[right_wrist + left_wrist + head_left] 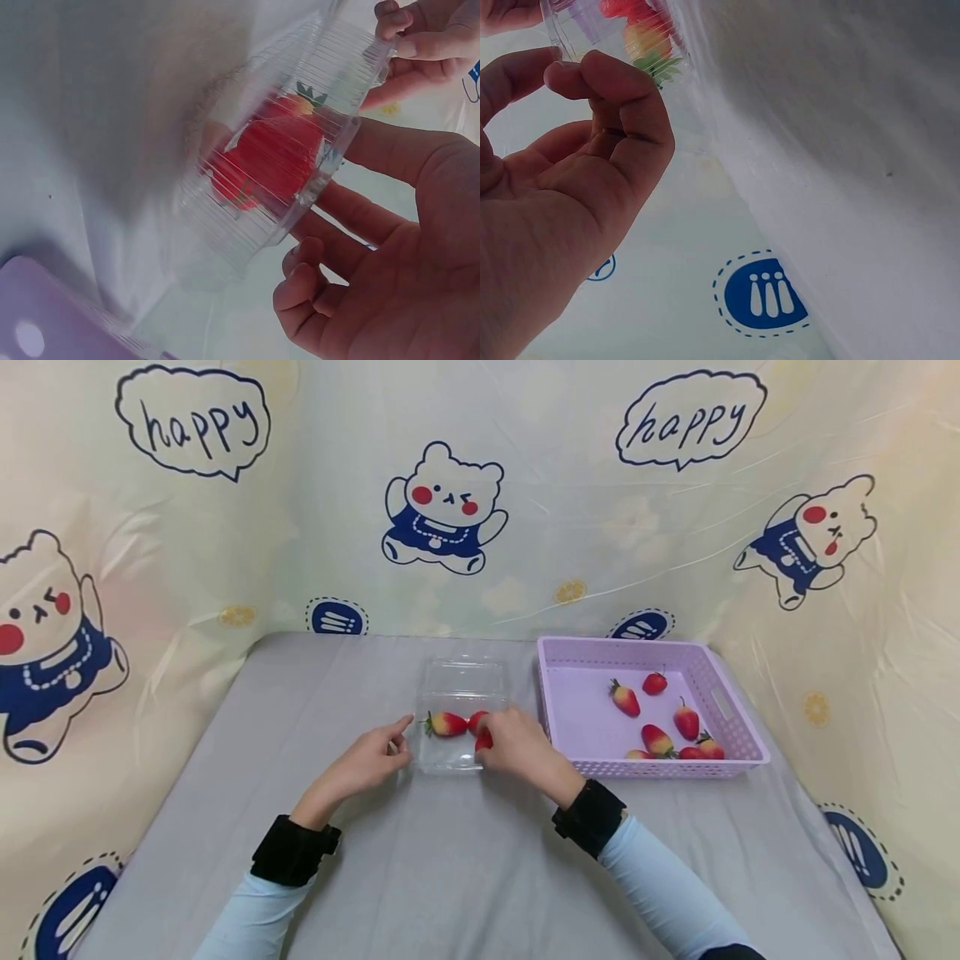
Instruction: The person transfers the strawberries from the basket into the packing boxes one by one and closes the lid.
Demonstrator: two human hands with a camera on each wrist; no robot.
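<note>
A clear plastic box (444,760) stands on the table with its lid (465,677) folded open toward the back. Inside, a red and yellow strawberry (447,724) with green leaves lies at the left, and another strawberry (477,721) is beside it. My left hand (372,762) pinches the box's left rim between thumb and finger. Reaching over the right side, my right hand (519,745) has its thumb and fingertips down in the box, around a red strawberry (281,154). That hand partly covers the fruit in the head view.
To the right of the box stands a purple basket (652,768) with several strawberries in it. A grey cloth (450,877) covers the table. A printed curtain (315,527) hangs behind and at both sides.
</note>
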